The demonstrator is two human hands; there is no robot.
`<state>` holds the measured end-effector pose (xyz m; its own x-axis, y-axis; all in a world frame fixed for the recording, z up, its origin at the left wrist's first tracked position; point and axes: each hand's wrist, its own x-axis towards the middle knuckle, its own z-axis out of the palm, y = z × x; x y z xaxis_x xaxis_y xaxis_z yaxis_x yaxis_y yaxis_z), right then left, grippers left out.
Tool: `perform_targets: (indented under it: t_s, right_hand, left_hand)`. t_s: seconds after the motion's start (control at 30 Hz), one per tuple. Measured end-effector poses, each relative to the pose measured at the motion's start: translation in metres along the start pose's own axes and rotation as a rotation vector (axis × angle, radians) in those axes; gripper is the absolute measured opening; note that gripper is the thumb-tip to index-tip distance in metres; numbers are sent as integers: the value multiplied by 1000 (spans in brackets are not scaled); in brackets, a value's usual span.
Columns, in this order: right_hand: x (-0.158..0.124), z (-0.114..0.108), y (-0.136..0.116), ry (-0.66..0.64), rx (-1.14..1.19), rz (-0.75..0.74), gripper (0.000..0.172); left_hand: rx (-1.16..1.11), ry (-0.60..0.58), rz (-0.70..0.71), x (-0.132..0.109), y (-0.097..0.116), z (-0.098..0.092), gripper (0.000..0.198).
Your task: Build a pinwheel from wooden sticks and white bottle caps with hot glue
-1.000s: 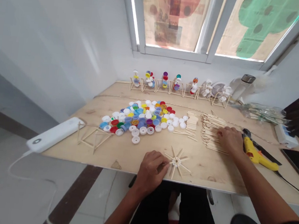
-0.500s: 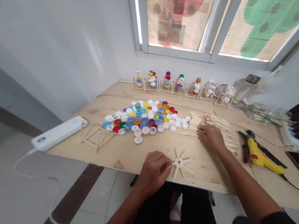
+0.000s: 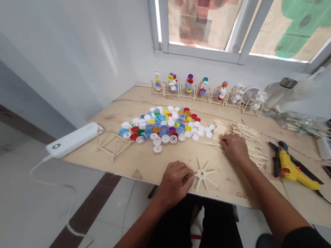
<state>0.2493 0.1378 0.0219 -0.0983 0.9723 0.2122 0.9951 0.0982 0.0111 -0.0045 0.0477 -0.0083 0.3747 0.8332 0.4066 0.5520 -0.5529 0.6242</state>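
- One star of sticks (image 3: 202, 174), spokes spread from a whitish hub, lying flat near the front edge of the desk (image 3: 235, 189), squarely before the person, presumably so both hands can reach it.
- One left hand (image 3: 176, 183), beside the star's left side; its grip is together, apparently clamped on a spoke's end, likely to keep the light piece from sliding.
- One right hand (image 3: 235, 148), palm down, fingertips at the sticks; whether its grip is apart or together on a stick cannot be told.
- Two groups of loose sticks: a shorter stack (image 3: 219, 128) and a longer pile (image 3: 246, 134), roughly aligned, probably for easy picking.
- Many bottle caps (image 3: 172, 129), mixed colours, spread left of the sticks, perhaps so each colour shows.
- One stick frame (image 3: 114, 150), standing at the left, apart from the loose parts.
- One yellow glue gun (image 3: 290, 171), right of the longer pile, its handle toward the right, seemingly parked within reach.
- Seven cap wheels (image 3: 189, 87) in stick frames, lined along the wall, apparently to keep the working area free.
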Motion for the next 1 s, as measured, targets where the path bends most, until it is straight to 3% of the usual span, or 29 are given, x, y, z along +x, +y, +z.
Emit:
perform_targets:
  t_s: [0.3, 0.8, 1.0]
  right_hand:
    - [0, 4, 0, 19, -17, -9, 23]
    - [-25, 11, -13, 208, 129, -81, 22]
    - [-57, 11, -14, 228, 220, -142, 22]
  left_hand:
    - [12, -1, -13, 0, 0, 1, 9]
    - [-36, 57, 2, 1, 1, 2, 5]
    - [-137, 215, -53, -3, -1, -10, 11]
